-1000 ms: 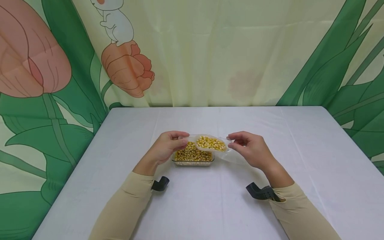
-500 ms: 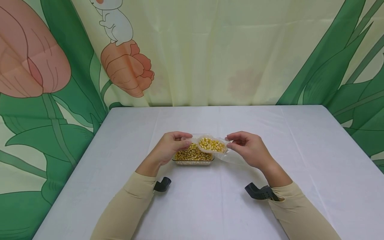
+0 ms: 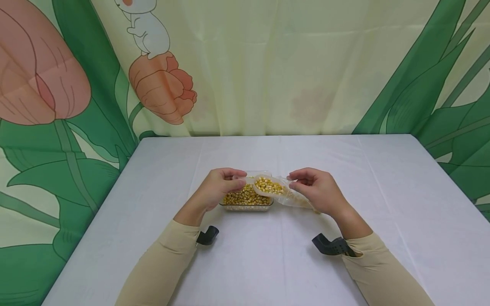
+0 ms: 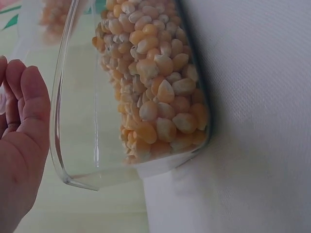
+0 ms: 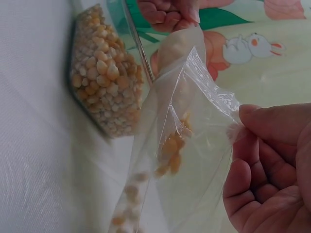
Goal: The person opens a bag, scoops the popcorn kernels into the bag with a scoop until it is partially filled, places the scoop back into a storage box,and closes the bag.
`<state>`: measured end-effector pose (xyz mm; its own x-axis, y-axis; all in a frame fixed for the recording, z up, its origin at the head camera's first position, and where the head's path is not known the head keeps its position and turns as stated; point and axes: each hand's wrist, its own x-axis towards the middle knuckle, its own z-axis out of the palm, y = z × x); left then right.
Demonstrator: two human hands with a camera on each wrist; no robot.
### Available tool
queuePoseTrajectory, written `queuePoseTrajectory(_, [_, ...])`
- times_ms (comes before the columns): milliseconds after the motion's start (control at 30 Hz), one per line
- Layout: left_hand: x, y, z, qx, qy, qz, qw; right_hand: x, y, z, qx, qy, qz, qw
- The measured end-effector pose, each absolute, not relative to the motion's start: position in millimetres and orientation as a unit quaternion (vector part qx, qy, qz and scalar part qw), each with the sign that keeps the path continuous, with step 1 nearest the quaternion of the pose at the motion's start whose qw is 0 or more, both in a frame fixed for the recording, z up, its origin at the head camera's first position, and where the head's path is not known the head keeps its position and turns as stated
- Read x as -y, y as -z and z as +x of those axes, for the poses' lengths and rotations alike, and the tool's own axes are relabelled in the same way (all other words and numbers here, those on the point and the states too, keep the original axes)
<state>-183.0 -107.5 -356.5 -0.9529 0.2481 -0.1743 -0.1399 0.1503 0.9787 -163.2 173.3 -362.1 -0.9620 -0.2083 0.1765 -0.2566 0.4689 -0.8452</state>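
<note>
My left hand (image 3: 214,189) pinches the handle of a whitish translucent scoop (image 5: 182,46), tilted with its mouth inside a clear plastic bag (image 5: 204,145). Corn kernels (image 3: 269,185) lie in the scoop, and others slide down into the bag (image 3: 298,199). Between thumb and fingers, my right hand (image 5: 272,165) grips the bag's edge. Below the scoop stands a rectangular glass container (image 3: 246,208) holding many corn kernels (image 4: 165,92). In the left wrist view, the fingers of my left hand (image 4: 24,141) show beside the container's rim; most of the scoop is out of that view.
A white cloth covers the table (image 3: 245,263). Behind it hangs a pale curtain (image 3: 268,76) printed with large leaves, flowers and a rabbit. Black wrist-worn camera mounts (image 3: 208,235) sit at both sleeves.
The left hand has shifted slightly right, and the scoop has tipped toward the bag. Fewer kernels show in the scoop, and some now lie low in the bag. The right hand has barely moved.
</note>
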Motion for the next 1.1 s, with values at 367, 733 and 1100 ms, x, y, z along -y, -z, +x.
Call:
queuePoseTrajectory(367, [106.3,352.6,-180.8,-0.751,-0.642,0.047,0.148,-172.8,361.8,-163.2,0.861,-0.490,0.134,0.023])
queuePoseTrajectory(733, [105.7,349.7,-180.1,-0.764,-0.626,0.051,0.148,-172.9,361.8,-163.4,0.861,-0.491,0.134,0.026])
queuePoseTrajectory(1100, [106.2,346.2,-178.8,-0.781,-0.606,0.083,0.128,-173.2,364.2,-164.5,0.864,-0.483,0.138,0.030])
